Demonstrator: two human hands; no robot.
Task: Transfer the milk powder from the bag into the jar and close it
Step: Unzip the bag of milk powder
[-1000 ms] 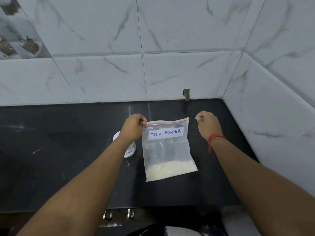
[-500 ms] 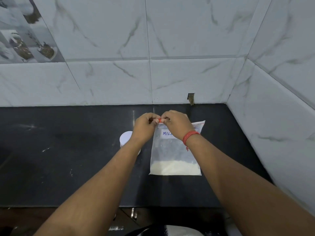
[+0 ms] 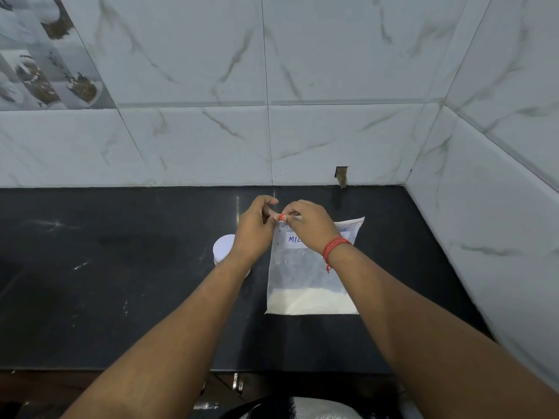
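- a clear zip-lock bag (image 3: 305,267) is laid flat on the black countertop (image 3: 121,282), near the right-hand corner of the tiled walls.
- a band of pale milk powder (image 3: 311,302) is seen gathered along the bag's near edge; the rest of the bag looks see-through.
- a white label (image 3: 295,239) with blue handwriting is stuck near the bag's top; only the letters "mil" are shown, the rest being covered by the right wrist.
- the bag's top left corner, at the red zip strip (image 3: 281,217), is pinched by both hands at once.
- the left hand (image 3: 255,229) is held with fingers curled, fingertips closed on that corner.
- the right hand (image 3: 311,225) is likewise curled, thumb and fingers nipped on the same strip, touching the left hand's fingertips.
- a red thread bracelet (image 3: 334,247) is worn on the right wrist.
- a white-lidded jar (image 3: 223,247) is stood just left of the bag, partly hidden behind the left wrist, with its lid on.
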